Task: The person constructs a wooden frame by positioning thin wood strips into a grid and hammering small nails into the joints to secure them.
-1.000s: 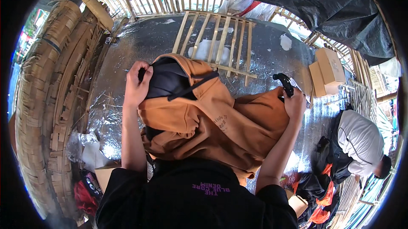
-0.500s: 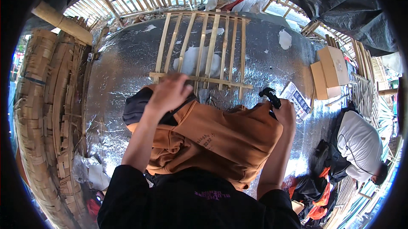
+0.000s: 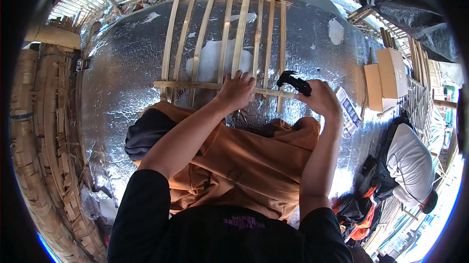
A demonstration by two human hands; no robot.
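Observation:
A frame of pale bamboo slats [image 3: 199, 50], joined by a crosspiece at its near and far ends, lies on the silver sheet in front of me. My left hand [image 3: 236, 91] is at the near crosspiece, its fingers curled over the strip by the middle slats. Just to the right, my right hand [image 3: 320, 99] grips a black hammer [image 3: 296, 84]. The hammer's curved head points left, above the right end of that crosspiece. Brown-orange cloth with a dark part [image 3: 244, 160] covers my lap below both forearms.
Silver foil-like sheeting [image 3: 122, 77] covers the surface, with a printed paper [image 3: 348, 111] to the right. Cardboard boxes [image 3: 388, 80] stand farther right. A person in a white top [image 3: 413, 160] bends over at the right. Woven bamboo rolls [image 3: 53, 141] line the left side.
My left hand has moved right and down from above the cloth onto the near crosspiece. The hammer has moved up and left, over the frame's right end. The view has shifted slightly.

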